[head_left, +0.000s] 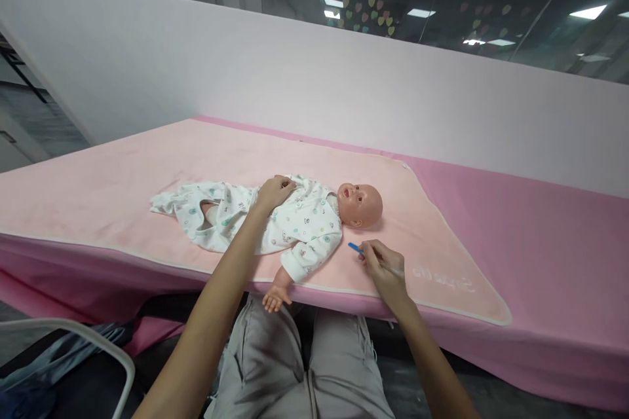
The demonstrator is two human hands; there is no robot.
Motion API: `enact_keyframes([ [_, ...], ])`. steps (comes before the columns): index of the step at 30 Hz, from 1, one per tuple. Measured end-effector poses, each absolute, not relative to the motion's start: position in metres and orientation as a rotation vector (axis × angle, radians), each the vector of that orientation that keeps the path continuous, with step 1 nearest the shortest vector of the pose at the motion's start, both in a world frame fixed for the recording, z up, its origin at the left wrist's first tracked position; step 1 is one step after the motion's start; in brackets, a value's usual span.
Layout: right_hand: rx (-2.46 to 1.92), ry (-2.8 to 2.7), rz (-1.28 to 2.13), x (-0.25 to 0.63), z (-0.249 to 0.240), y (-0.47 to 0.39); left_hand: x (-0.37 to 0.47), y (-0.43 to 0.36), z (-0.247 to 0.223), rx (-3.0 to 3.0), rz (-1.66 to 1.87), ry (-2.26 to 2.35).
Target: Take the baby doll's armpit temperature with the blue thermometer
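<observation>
A bald baby doll (361, 205) lies on its back, head to the right, in a white sleepsuit (307, 216) with a small coloured print. One doll hand (276, 298) hangs over the table's near edge. My left hand (276, 193) rests on the doll's belly, open, with the fingertips partly hidden. Just below the doll's head, my right hand (386, 268) is closed round a thin stick with a blue tip (355, 248). That tip points left toward the doll's shoulder, apart from it. The stick's exact kind is too small to make out.
A peach mat (147, 150) with faint lettering lies under the doll, over a pink cloth (540, 249) on the table. Behind stands a low white wall (319, 85) below dark glass. At lower left a white tubular chair frame (73, 327) stands close to the table.
</observation>
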State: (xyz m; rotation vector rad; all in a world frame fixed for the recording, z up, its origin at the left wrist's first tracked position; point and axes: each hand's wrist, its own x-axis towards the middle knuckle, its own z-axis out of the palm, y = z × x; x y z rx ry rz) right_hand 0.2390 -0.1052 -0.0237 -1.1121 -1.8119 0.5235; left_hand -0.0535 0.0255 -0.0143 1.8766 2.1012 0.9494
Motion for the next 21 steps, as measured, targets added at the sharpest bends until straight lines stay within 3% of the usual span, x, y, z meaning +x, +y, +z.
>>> enact_keyframes([
  [12, -1.32, -2.232, -0.024, 0.24, -0.068, -0.08, -0.053, 0.026, -0.014, 1.894, 0.964, 2.099],
  [21, -1.418, -2.354, -0.042, 0.228, -0.067, -0.083, -0.051, 0.02, -0.008, 1.88, 0.966, 2.131],
])
